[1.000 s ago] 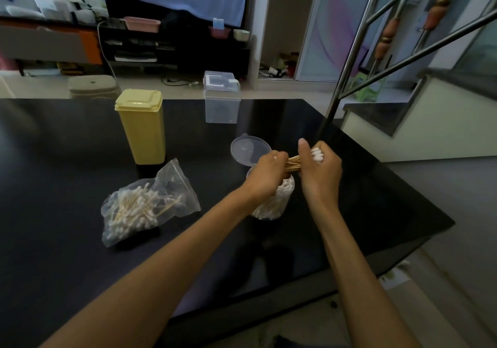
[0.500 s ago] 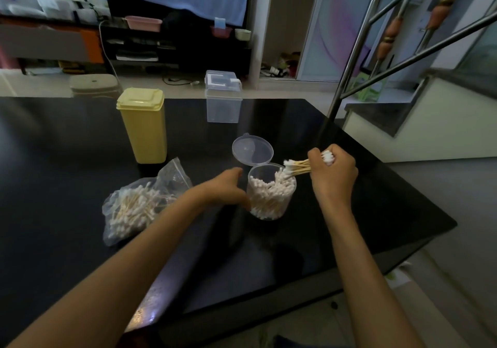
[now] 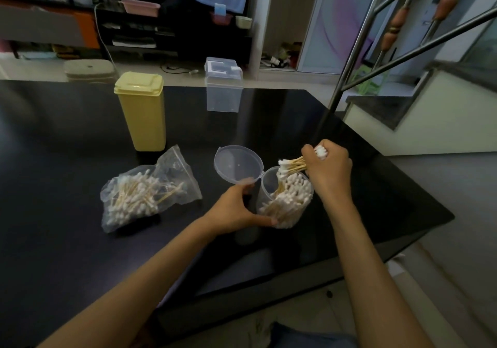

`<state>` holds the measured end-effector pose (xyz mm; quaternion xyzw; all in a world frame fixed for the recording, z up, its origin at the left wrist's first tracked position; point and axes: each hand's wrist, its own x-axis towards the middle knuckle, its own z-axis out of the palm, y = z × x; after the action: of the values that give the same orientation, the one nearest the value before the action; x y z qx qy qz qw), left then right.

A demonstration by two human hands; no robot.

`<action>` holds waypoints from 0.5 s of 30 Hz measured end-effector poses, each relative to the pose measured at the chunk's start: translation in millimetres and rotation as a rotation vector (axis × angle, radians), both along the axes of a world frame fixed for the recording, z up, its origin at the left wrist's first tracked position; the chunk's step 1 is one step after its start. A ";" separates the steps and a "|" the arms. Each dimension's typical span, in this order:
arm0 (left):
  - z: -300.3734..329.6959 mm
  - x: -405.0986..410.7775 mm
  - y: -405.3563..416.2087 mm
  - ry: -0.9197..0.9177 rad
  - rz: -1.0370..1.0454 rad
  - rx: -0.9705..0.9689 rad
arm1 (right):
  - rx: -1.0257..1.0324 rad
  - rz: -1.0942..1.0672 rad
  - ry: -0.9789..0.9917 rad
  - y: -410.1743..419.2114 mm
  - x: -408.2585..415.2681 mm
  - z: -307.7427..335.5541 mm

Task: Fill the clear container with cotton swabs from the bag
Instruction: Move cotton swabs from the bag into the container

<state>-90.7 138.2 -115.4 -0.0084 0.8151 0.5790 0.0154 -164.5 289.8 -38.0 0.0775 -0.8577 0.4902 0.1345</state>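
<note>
The round clear container stands on the black table, tilted slightly, mostly full of cotton swabs, its hinged lid open to the left. My left hand grips the container's lower left side. Just above the rim on the right, my right hand is closed on a bundle of cotton swabs, whose white tips point left and down into the opening. A clear plastic bag holding many swabs lies to the left on the table.
A tall yellow lidded box stands behind the bag. A clear rectangular lidded box sits at the black table's far edge. A metal stair railing rises at the right, beside the table's right edge.
My left hand let go of the swab bundle and moved down to grip the container's side. My right hand has brought the bundle down to the container's opening.
</note>
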 end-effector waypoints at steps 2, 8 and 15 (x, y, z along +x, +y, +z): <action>-1.6 -3.9 8.3 0.035 -0.001 0.016 | 0.044 0.014 0.003 -1.7 4.4 -0.2; 0.4 -5.9 20.6 0.141 0.121 -0.079 | 0.182 0.009 0.093 -5.9 8.9 -6.8; 20.5 7.6 23.9 0.411 0.381 -0.236 | 0.338 0.084 0.381 -21.2 21.8 -6.9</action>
<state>-83.1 162.0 -94.8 -0.0457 0.8465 0.4624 -0.2597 -142.6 268.6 -44.9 0.2256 -0.8826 0.3215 0.2582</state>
